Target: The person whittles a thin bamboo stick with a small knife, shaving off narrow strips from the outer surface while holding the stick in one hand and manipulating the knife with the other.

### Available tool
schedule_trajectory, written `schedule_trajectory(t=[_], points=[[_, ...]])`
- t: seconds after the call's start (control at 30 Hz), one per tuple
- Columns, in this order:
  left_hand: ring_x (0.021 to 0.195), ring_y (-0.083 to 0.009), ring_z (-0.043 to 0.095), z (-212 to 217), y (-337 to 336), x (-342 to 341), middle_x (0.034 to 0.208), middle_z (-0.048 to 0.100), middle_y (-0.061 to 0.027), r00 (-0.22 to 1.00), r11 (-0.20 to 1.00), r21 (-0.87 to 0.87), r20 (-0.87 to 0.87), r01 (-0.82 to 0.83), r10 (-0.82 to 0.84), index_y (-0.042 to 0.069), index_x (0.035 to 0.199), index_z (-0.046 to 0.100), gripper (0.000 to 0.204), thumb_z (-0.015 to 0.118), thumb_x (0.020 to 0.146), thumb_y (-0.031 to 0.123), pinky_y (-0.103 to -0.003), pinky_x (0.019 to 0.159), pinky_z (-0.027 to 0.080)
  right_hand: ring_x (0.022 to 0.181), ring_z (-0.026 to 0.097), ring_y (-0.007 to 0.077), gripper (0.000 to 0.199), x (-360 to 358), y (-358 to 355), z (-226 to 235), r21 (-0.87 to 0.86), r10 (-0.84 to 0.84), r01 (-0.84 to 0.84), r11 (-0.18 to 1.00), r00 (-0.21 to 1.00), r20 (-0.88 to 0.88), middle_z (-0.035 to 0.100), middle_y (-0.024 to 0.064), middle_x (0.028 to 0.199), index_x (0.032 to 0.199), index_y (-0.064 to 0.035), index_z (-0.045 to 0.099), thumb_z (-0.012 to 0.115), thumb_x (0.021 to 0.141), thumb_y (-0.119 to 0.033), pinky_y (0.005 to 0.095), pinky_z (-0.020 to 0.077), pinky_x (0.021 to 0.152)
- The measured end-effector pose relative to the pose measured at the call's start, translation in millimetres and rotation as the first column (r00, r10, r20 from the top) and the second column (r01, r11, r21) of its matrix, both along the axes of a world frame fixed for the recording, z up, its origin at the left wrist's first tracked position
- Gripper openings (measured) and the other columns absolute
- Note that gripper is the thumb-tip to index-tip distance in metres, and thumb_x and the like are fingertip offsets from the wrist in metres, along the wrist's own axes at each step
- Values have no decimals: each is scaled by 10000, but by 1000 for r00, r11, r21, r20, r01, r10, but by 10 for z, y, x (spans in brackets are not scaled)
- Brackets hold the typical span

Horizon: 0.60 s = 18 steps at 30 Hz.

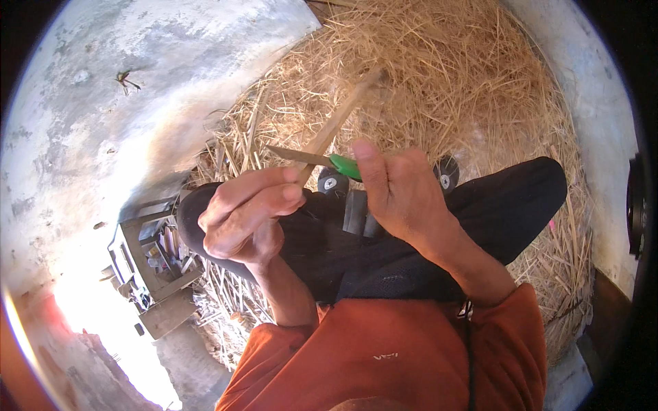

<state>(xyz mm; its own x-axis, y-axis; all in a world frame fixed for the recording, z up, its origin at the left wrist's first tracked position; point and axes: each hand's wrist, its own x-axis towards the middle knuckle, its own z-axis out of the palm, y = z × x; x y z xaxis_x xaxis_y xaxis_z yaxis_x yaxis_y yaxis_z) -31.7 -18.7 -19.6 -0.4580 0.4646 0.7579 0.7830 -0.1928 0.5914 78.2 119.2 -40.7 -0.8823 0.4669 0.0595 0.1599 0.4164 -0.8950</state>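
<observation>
My left hand [250, 209], left of centre, is closed on the lower end of a long, flat wooden strip [337, 123]. The strip slants up and away to the right over the shavings. In my closed right hand [404, 195] is a knife with a green handle [346, 166]. Its flat blade [295, 155] points left and crosses the strip just above my left fingers; whether the edge touches the wood I cannot tell. Below the right hand, a dark grey piece with straight sides [355, 212] shows at my lap, partly hidden.
Pale straw-like shavings [452, 75] cover the floor ahead and around my crossed legs in black trousers [507, 198]. An open box with small items [154, 253] stands at the left, by a bright opening. Whitewashed walls rise at left [137, 75] and right [582, 75].
</observation>
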Motion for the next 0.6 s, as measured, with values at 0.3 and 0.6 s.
schedule_trajectory(t=[0.3,0.6], points=[[648,-144,599,89,115,174,793,617,-115,989,990,-33,64,138,-135,-1,810,698,174,685,649,-67,-232,535,482,520,549,400,381,302,-32,-268,256,-205,223,941,974,-93,534,219,560,797,-7,634,399,945,-268,464,436,500],[692,-156,607,80,329,247,799,612,-105,992,992,27,-46,120,-119,1,810,686,210,643,651,-130,-236,557,480,528,478,370,302,611,116,-728,599,-116,170,782,985,-127,530,183,679,1158,37,443,386,923,-144,457,363,536]])
